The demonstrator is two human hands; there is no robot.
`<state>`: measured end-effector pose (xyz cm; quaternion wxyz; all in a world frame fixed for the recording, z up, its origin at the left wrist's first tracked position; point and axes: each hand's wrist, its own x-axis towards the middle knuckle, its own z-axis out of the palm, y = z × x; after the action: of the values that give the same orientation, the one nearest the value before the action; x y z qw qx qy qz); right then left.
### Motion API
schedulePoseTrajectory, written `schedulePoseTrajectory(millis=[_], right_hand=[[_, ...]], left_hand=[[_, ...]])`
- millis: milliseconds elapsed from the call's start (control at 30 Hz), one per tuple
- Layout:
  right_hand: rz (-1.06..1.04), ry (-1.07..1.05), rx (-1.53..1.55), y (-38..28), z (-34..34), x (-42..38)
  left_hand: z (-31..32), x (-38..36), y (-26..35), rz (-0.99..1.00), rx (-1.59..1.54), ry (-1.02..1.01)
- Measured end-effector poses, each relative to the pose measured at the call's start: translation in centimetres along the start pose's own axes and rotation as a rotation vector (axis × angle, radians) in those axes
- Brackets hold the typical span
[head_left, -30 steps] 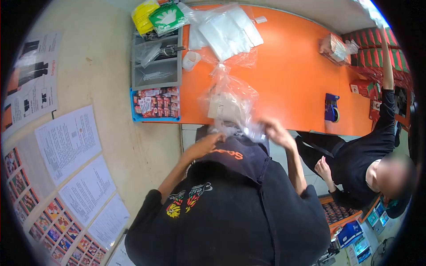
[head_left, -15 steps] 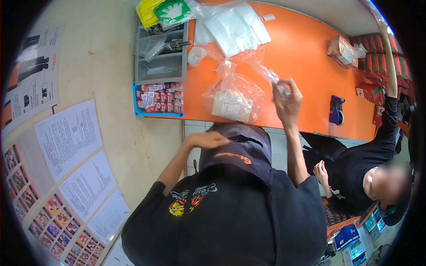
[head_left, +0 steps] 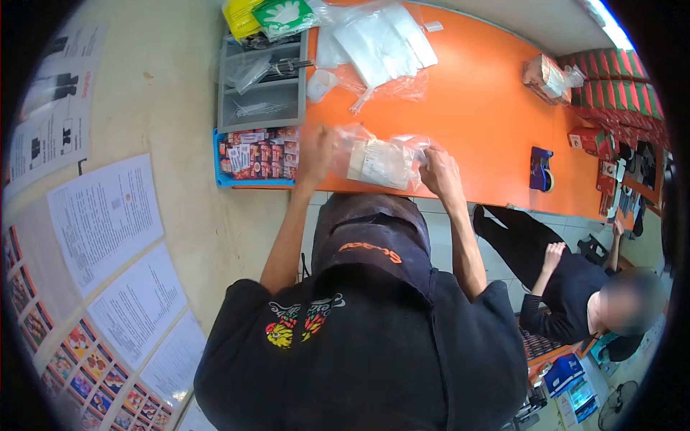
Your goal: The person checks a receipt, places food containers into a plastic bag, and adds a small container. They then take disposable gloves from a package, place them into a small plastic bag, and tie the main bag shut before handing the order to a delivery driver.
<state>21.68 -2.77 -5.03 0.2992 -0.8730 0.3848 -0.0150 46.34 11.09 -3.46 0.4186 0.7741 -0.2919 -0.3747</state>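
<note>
A clear plastic bag (head_left: 343,159) with a pale, box-shaped pack (head_left: 377,164) inside lies near the front edge of the orange table (head_left: 481,93). My right hand (head_left: 442,174) is closed on the gathered plastic at the bag's right side. At its left side, my left hand (head_left: 315,156) is somewhat blurred, its fingers closed on the plastic. Writing shows on top of the pack, but it is too small to read.
A grey divided tray (head_left: 298,108) and a blue basket of sachets (head_left: 262,154) stand at left. Behind lie stacked clear bags (head_left: 381,43) and a white cup (head_left: 321,85). Right are a tape dispenser (head_left: 540,169), a wrapped pack (head_left: 548,79) and a co-worker (head_left: 560,302).
My left hand has moved from my apron up to the bag's left side. My right hand has come down and closer to the pack. The co-worker's raised arm has dropped.
</note>
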Motion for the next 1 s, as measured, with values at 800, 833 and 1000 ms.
schedulePoseTrajectory(millis=[800,833,1000], right_hand=[[-0.194,-0.58,-0.567,-9.0,-2.9,2.7],[-0.156,-0.462,-0.393,-7.6,-5.2,1.8],[-0.202,0.082,-0.196,-5.5,-12.9,-3.6]], left_hand=[[-5.8,-4.1,-4.5,0.051,-1.08,-0.333],[-5.8,-3.9,-3.9,0.047,-1.111,-0.35],[-5.9,-2.7,-4.7,0.226,-0.824,-0.311]])
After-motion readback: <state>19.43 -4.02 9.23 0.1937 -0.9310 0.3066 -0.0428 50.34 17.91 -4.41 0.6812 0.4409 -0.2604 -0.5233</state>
